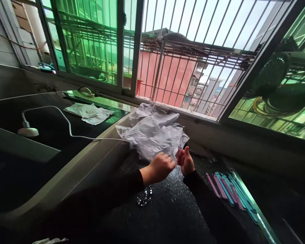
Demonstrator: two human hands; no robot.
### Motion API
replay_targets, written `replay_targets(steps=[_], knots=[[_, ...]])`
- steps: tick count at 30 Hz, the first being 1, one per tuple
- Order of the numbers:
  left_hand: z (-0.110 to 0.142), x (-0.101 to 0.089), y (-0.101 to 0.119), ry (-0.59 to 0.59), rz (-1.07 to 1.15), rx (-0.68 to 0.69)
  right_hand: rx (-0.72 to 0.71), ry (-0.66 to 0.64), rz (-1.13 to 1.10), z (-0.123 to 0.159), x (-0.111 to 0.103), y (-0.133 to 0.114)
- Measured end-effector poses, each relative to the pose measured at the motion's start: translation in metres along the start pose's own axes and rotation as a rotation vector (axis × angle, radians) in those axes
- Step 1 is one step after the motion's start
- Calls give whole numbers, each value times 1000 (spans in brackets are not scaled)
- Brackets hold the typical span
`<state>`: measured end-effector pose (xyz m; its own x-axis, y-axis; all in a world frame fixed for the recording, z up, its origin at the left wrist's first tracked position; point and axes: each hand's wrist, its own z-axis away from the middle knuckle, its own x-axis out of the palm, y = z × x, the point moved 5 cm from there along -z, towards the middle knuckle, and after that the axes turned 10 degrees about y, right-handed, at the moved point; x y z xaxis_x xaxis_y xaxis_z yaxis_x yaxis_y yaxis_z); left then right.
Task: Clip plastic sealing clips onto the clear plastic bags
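A loose pile of crinkled clear plastic bags (155, 130) lies on the dark speckled counter below the window. My left hand (161, 167) is closed in a fist at the near edge of the pile, its fingers wrapped on the plastic. Close beside it, my right hand (186, 162) has its thumb raised and its fingers curled against the same edge, where plastic partly covers the fingertips. Below my left wrist is a string of shiny round beads (144, 199); whether it hangs or lies on the counter, I cannot tell.
Several purple and teal flat strips (231, 189) lie at the right beside a shiny metal edge (254, 206). At the left, a white cable (70, 130) runs from a small pale device (27, 131) toward the bags. Crumpled white sheets (91, 113) rest behind it. Barred windows stand behind.
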<state>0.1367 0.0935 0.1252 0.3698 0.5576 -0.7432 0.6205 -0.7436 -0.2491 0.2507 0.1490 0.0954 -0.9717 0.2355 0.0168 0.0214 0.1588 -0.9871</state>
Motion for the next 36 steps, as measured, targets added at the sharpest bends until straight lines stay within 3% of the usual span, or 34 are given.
replay_targets(steps=[2, 9, 13, 17, 19, 22, 24, 26, 29, 33, 36], knots=[[7, 9, 31, -45, 43, 54, 66, 52, -45, 14, -22, 8], [12, 37, 115, -221, 215, 97, 53, 220, 193, 49, -98, 43], [22, 53, 146, -374, 280, 58, 80, 317, 333, 55, -141, 61], [34, 61, 162, -512, 303, 36, 86, 384, 493, 54, -175, 66], [39, 60, 167, -502, 311, 27, 74, 404, 561, 54, -186, 62], [49, 50, 168, -325, 362, 21, 36, 406, 644, 55, -193, 50], [56, 41, 160, -175, 409, 10, -15, 366, 784, 57, -191, 43], [62, 32, 138, -73, 415, -33, -56, 296, 971, 59, -185, 41], [58, 17, 74, -25, 278, -195, -60, 206, 1137, 60, -177, 45], [43, 2, -42, -184, -104, -558, -58, 174, 1162, 60, -170, 49], [33, 9, -95, -437, -133, -681, -65, 176, 1155, 61, -169, 47]])
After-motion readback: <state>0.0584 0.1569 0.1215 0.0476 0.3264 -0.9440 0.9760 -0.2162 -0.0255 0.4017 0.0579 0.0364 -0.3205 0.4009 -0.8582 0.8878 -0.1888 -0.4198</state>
